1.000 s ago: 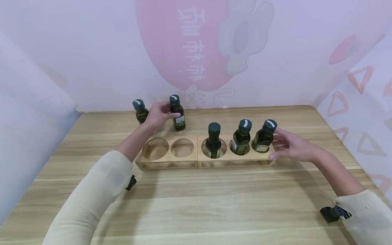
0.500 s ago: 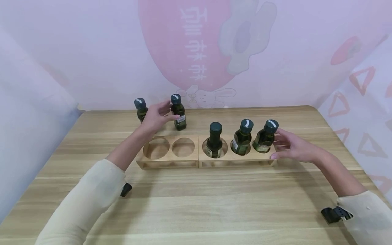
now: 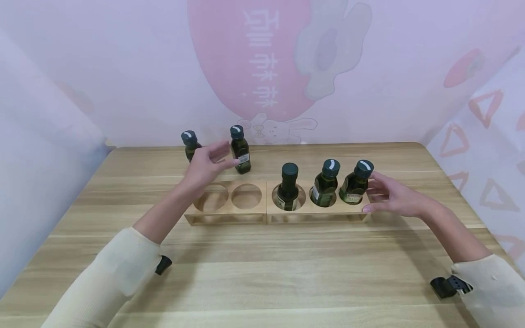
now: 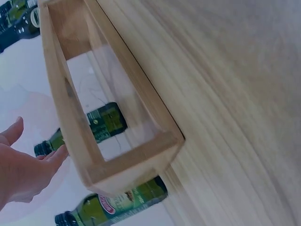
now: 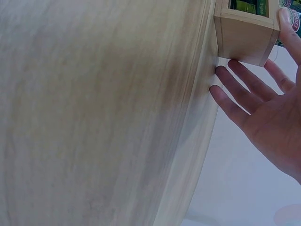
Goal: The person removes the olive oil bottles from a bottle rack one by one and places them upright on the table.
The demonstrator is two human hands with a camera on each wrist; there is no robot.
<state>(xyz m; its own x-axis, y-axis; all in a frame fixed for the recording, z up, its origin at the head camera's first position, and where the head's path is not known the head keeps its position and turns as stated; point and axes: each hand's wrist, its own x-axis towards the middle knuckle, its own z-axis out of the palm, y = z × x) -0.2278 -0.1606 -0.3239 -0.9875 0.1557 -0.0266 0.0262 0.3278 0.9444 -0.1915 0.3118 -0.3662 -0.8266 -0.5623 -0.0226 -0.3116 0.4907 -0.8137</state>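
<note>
In the head view my left hand [image 3: 203, 166] is held behind the wooden rack, fingers extended and thumb spread. It is beside a dark green glass bottle [image 3: 242, 157] that stands upright on the table; whether the thumb touches it cannot be told. Another green bottle [image 3: 191, 148] stands behind this hand, its lower part hidden. At the rack's right end is my right hand [image 3: 395, 198], its thumb against the front corner of the right rack section [image 3: 316, 214]. In the right wrist view its fingers [image 5: 244, 96] are loosely spread beside the rack's end.
The rack's right section holds a slim-necked bottle [image 3: 289, 187] and two square-shouldered bottles, one in the middle [image 3: 325, 187] and one at the right [image 3: 353, 187]. The left rack section [image 3: 225, 212] has two bare round holes. A printed curtain [image 3: 143, 91] hangs behind the wooden table [image 3: 279, 278].
My left hand has drawn slightly back toward me and left, its fingers coming away from the bottle behind the rack. The right hand has stayed at the rack's end.
</note>
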